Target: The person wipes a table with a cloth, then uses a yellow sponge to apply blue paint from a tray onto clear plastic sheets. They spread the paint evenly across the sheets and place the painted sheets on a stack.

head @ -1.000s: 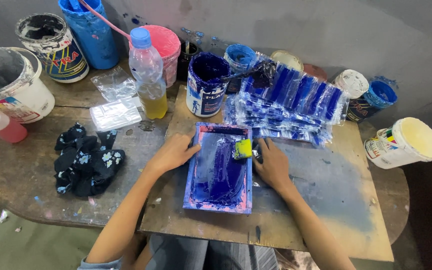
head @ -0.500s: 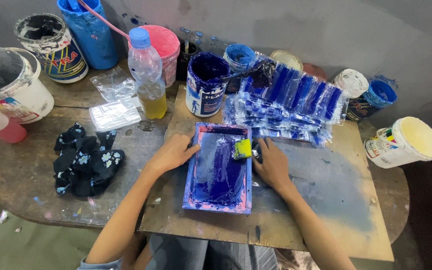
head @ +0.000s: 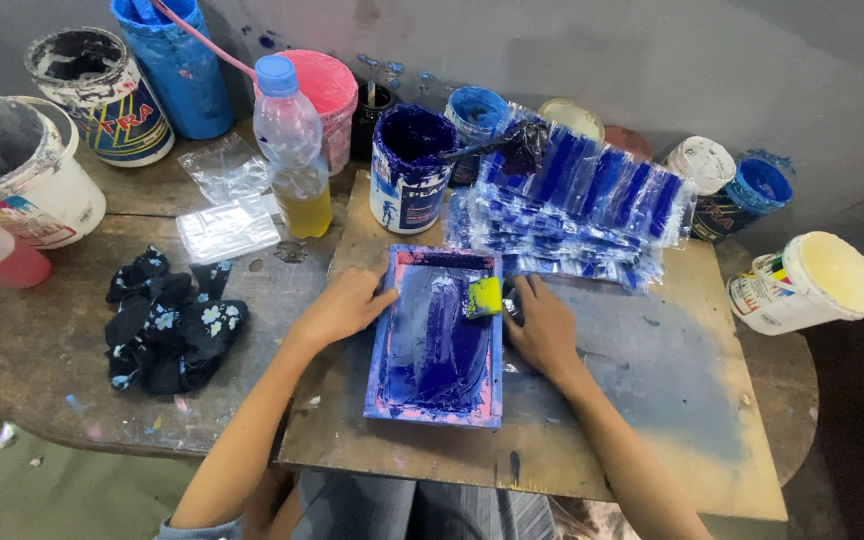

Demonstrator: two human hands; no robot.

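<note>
Both hands steady the blue frame: left hand flat on its left edge, right hand beside the yellow squeegee, grip unclear.

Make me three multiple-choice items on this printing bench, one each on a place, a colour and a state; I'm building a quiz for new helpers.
1. Where does the black flowered cloth lie?
A. left of the screen frame
B. on the stack of blue printed bags
C. inside the white bucket

2. What colour is the cap of the plastic bottle?
A. red
B. light blue
C. yellow

3. How do the hands meet the frame?
A. both lifted clear of it
B. only one touches it
C. left hand on its left edge, right hand at its right edge

Answers: 1 A, the cloth sits on the bare table left of the frame. 2 B, the cap is light blue over yellowish liquid. 3 C, one hand rests on each side of the frame.
</note>
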